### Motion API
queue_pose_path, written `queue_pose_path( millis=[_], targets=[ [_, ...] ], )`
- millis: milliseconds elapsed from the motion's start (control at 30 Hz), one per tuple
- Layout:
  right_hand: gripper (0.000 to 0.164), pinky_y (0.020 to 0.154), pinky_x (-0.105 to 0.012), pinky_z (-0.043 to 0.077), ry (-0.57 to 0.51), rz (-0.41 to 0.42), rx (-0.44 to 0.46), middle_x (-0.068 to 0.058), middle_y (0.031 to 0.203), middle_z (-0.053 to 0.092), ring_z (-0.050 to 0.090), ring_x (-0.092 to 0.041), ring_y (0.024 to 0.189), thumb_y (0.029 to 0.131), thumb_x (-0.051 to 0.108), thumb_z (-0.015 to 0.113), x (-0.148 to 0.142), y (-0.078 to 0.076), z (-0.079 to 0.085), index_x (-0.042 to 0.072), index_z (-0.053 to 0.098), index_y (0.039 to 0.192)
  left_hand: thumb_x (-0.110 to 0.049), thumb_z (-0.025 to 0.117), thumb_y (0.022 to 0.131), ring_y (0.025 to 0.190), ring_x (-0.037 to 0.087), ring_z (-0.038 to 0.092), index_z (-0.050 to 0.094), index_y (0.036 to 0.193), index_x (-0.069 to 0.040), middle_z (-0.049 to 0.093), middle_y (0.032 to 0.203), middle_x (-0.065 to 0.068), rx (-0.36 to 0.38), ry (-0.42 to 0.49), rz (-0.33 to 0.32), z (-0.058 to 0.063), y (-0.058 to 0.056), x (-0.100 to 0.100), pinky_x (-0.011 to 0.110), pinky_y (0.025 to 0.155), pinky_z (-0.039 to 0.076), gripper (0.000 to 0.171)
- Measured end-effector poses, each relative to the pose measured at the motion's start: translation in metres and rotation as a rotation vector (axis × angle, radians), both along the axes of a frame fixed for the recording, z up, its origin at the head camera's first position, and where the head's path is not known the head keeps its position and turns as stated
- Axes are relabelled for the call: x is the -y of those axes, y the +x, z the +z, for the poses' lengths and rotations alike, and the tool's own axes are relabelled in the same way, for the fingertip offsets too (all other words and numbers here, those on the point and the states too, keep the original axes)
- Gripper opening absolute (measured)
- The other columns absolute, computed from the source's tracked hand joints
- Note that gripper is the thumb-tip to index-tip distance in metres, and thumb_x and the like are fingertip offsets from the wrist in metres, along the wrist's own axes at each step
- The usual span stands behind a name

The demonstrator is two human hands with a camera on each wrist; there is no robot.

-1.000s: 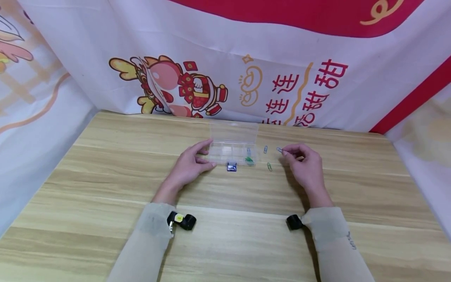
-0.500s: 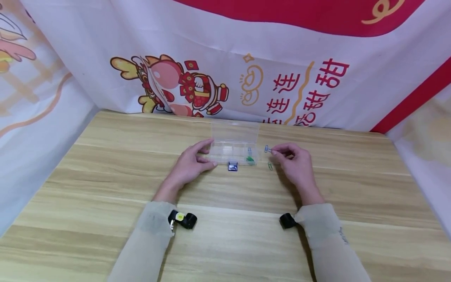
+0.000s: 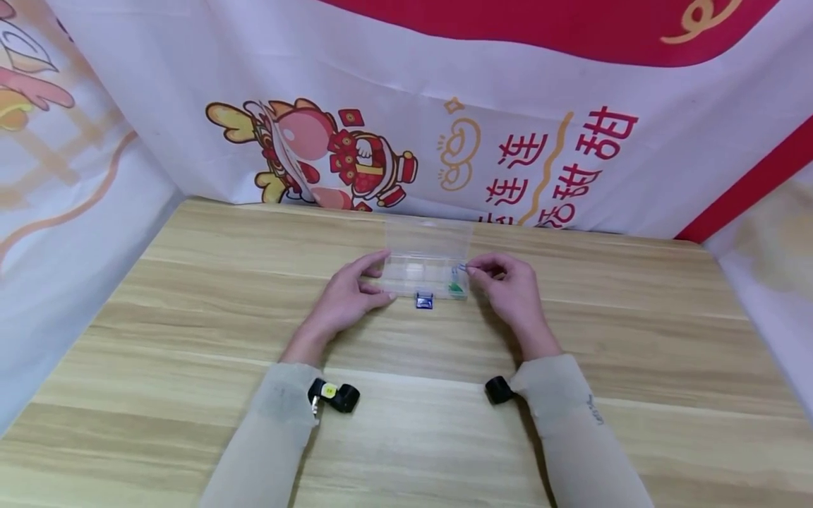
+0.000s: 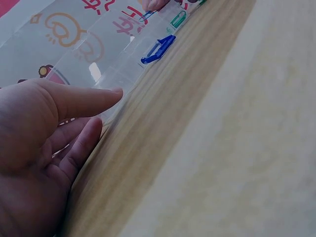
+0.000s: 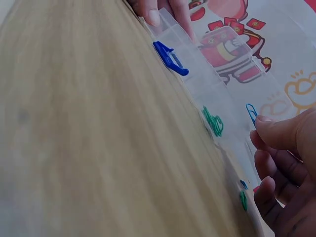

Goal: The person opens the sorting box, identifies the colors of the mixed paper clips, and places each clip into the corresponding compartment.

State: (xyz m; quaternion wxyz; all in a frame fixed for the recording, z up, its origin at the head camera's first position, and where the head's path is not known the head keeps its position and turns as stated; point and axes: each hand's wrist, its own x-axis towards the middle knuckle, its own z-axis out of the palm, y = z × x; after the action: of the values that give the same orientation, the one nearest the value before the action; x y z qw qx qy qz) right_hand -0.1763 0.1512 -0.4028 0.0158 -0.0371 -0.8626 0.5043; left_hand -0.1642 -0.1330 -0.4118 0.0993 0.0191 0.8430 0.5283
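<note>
A clear compartment box [image 3: 401, 271] lies on the table with its transparent lid [image 3: 428, 236] raised at the back. My left hand [image 3: 346, 295] holds the box's left end, thumb at the front edge and fingers behind. Between thumb and forefinger, my right hand [image 3: 508, 283] pinches a blue paper clip [image 5: 251, 110] over the right-end compartments. Green paper clips [image 5: 213, 122] lie in the front right compartment; blue ones [image 3: 454, 272] show behind them. A blue latch [image 5: 170, 59] hangs open at the front.
Beneath my right hand, a loose blue paper clip [image 5: 244, 184] and a green paper clip [image 5: 243, 201] lie on the wooden table [image 3: 406, 437], right of the box. A printed cloth [image 3: 356, 56] hangs behind the table's back edge.
My right hand has moved left with the pinched blue paper clip, from beside the box to over its right end. My left hand stays at the box's left end.
</note>
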Motion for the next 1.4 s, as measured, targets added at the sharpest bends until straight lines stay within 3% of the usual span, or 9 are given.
queue_pose_path(
  millis=[267,1200,1400],
  targets=[
    [0.014,0.086,-0.033,0.050,-0.025,-0.010,-0.016,-0.011,0.111,0.073,0.059,-0.023,0.100,0.102,0.017,0.075,0.0041,-0.0016,0.0014,0.009,0.079,0.112,-0.011,0.085,0.093,0.115,0.031,0.069,0.051,0.161,-0.027,0.060,0.145,0.013,-0.033,0.000,-0.014,-0.0008,-0.0010,-0.0005,0.045,0.103,0.059,0.078],
    [0.013,0.088,-0.033,0.052,-0.006,0.001,-0.002,-0.009,0.112,0.073,0.061,-0.023,0.101,0.102,0.018,0.076,0.0057,0.0005,-0.0013,0.011,0.079,0.112,-0.006,0.085,0.091,0.112,0.030,0.071,0.052,0.160,-0.028,0.063,0.139,0.014,0.001,0.042,0.016,0.0026,0.0015,0.0004,0.040,0.098,0.063,0.079],
    [0.014,0.084,-0.031,0.052,-0.027,-0.049,-0.021,-0.007,0.111,0.074,0.061,-0.021,0.100,0.100,0.019,0.076,-0.0018,0.0016,-0.0018,0.012,0.080,0.112,-0.007,0.086,0.091,0.111,0.029,0.070,0.052,0.160,-0.028,0.063,0.138,0.013,-0.001,0.039,0.015,0.0003,0.0007,0.0003,0.039,0.096,0.063,0.080]
  ],
)
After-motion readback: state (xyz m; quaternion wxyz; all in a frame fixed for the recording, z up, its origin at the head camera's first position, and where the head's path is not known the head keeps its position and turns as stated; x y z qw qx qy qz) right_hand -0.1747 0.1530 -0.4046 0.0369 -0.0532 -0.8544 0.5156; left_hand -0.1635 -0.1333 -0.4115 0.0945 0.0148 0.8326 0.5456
